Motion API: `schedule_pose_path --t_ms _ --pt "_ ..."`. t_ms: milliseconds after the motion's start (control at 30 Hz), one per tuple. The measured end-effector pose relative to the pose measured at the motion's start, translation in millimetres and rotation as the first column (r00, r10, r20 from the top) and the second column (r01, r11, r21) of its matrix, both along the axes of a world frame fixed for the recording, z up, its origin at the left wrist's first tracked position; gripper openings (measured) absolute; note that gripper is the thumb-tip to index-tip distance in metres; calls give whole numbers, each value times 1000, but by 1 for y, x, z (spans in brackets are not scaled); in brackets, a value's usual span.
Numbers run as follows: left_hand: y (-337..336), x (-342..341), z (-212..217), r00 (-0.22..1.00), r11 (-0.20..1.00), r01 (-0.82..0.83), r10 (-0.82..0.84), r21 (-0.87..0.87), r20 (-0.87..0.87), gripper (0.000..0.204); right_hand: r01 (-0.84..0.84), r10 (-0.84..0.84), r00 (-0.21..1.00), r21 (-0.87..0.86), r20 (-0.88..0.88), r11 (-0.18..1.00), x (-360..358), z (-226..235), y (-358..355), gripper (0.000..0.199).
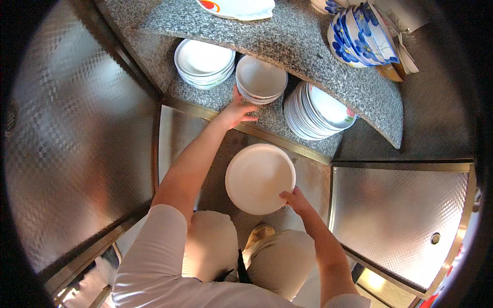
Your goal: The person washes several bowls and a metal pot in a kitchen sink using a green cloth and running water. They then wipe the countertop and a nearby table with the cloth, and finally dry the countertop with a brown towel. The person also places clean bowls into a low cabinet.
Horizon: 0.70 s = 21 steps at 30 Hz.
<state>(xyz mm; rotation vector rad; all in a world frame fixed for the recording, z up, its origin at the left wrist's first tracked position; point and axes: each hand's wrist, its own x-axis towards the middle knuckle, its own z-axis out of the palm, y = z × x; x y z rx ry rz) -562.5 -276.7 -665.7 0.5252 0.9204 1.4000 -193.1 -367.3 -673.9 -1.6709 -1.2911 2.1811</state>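
Step, my read: white dish held clear in front while the left hand sees to the middle bowls. Left door [77, 128] and right door [400, 220] stand open; upper shelf [287, 38] sits over lower shelf [272, 120]. Plate stack [308, 118] leans at right. Flowered bowls [354, 41] nested, tipped, far right up top. White dish [261, 178] is near, short of the lower shelf, nothing in it. Left stack [203, 61] and middle bowls [262, 77]: nested, tops bare inside. Right hand [292, 197] pinches the dish's near-right rim, thumb on top, fingers hidden. Left hand [239, 113] spread at the middle bowls' near-left side, apparently touching, no full grip. Next move calls for a level dish and a definite left-hand grip or release.
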Motion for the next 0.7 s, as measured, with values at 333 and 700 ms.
schedule_pose_path --t_ms 333,700 --pt "2 -38 30 996 990 -2 15 -139 91 71 -43 42 999 -101 -13 994 -13 -86 -13 50" --pt "25 -36 37 995 970 -95 97 -223 -5 75 -100 108 992 -101 72 990 -39 -85 0 52"
